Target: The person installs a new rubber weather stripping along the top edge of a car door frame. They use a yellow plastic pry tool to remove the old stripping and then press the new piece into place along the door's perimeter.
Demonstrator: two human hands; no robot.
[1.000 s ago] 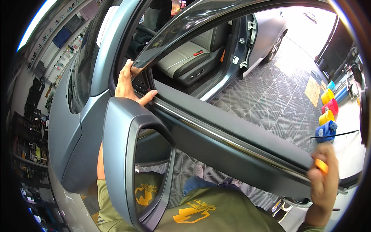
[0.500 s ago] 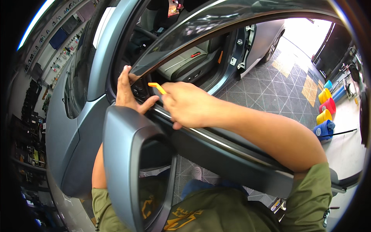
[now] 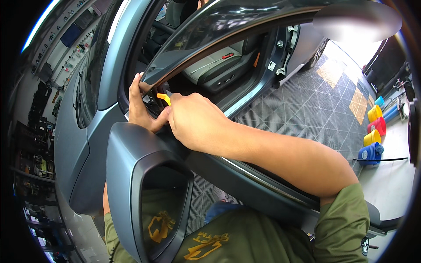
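My right hand (image 3: 197, 122) is closed round a small yellow-orange tool with a bent end (image 3: 164, 97); most of the tool is hidden in my fist. That end points at the front lower corner of the car door's window, by the door frame (image 3: 188, 65). Against the same corner rests my left hand (image 3: 141, 109), its fingers stretched upward and its thumb apart, touching or almost touching my right hand. Just below both hands stands the blue-grey side mirror (image 3: 127, 153), which covers part of my left forearm. The door's window glass (image 3: 206, 26) rises above.
Through the door opening, a red-handled tool (image 3: 227, 55) lies on the grey seat (image 3: 206, 68). The car's front fender (image 3: 83, 162) is at left. Several coloured buckets (image 3: 372, 152) line the right side of the patterned floor (image 3: 302, 114). Shelves with tools (image 3: 39, 166) stand at far left.
My right hand has moved left with the yellow-orange tool, up to my left thumb. My left hand stays at the window corner. The whole view has shifted slightly.
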